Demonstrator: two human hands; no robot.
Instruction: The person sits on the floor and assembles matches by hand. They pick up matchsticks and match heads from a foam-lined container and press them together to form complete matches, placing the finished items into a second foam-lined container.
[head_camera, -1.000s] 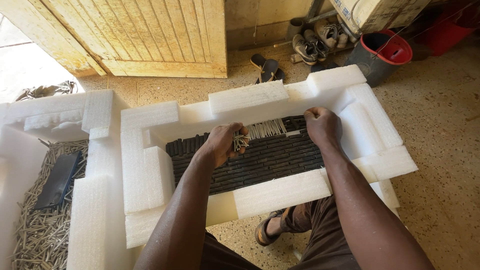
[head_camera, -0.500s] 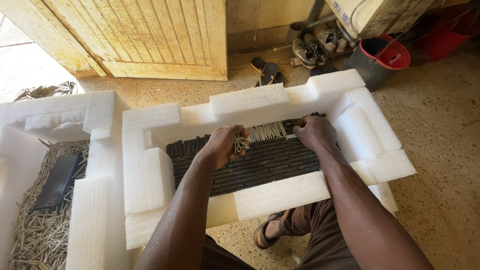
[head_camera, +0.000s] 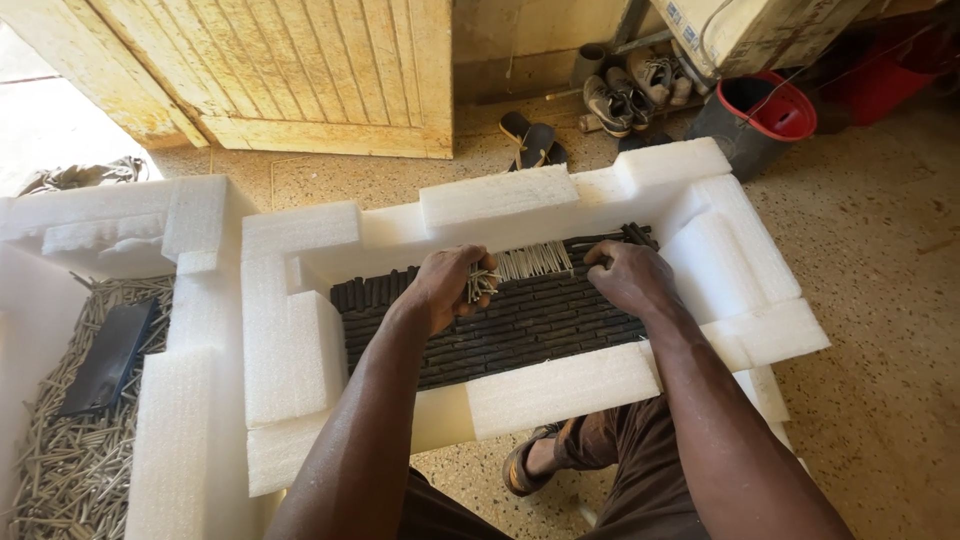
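Left hand (head_camera: 445, 285) clutches a bundle of thin pale sticks (head_camera: 530, 262); right hand (head_camera: 628, 277) curled, fingertips pressing dark woven strip mat (head_camera: 500, 330) inside white foam block frame (head_camera: 290, 350), sticks lying across mat's far edge.

Over the last second, we see the right hand (head_camera: 625, 278) has moved left along the far edge of the dark woven mat (head_camera: 500, 325), closer to the left hand (head_camera: 450, 285). The bare pale sticks (head_camera: 535, 260) between the 2 hands now show a shorter stretch.
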